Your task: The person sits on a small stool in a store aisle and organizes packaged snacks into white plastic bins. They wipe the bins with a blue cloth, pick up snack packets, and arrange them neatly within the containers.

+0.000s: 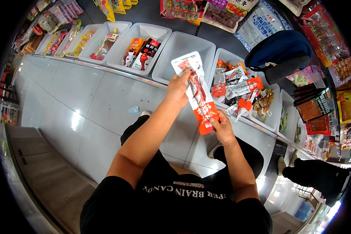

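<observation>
Between my two hands is a long white and red snack packet (197,93) with a picture of dark red meat on it. My left hand (177,90) grips its upper left side, thumb on the front. The lower, red end is pinched by my right hand (223,127). Behind the packet stands a white plastic bin (166,63) whose visible inside holds nothing. To its right, another white bin (219,55) is heaped with loose silver, orange and red packets (237,84), some overhanging the front rim.
A dark blue cap (280,52) sits over the bins at the right. More bins with packets, such as two duck-snack pouches (142,55), run left. A small light-blue packet (133,110) lies on the tiled floor (61,87). A person's dark trousers (316,175) show at lower right.
</observation>
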Demonstrator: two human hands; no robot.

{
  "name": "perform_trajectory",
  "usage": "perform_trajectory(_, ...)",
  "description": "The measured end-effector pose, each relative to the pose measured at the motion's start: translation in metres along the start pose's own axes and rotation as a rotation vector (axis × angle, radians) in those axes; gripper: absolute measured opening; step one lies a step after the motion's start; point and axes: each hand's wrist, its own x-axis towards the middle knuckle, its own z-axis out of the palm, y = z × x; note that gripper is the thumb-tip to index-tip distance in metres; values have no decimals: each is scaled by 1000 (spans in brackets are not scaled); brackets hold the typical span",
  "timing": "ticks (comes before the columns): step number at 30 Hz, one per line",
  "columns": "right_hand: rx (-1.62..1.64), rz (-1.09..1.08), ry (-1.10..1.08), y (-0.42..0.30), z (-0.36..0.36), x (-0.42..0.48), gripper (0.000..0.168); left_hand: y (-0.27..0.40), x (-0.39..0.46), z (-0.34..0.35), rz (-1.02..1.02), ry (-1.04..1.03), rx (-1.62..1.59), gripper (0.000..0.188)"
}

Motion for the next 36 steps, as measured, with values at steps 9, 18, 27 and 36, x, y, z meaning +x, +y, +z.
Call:
perform_trajectory(9,613,-47,317,25,24,29,7,13,11,-14,43,178,-207,23)
perform_trajectory(18,610,-4,221,-44,2,38,6,50,1,-7,385,398,351,46)
perform_trajectory(27,325,170,29,-111,0,33,11,32,-19,-15,110,-784,1363,66)
perform_trajectory(36,664,9,121,-97,23,29,39,26,-29,-11,-120,-738,1116,41)
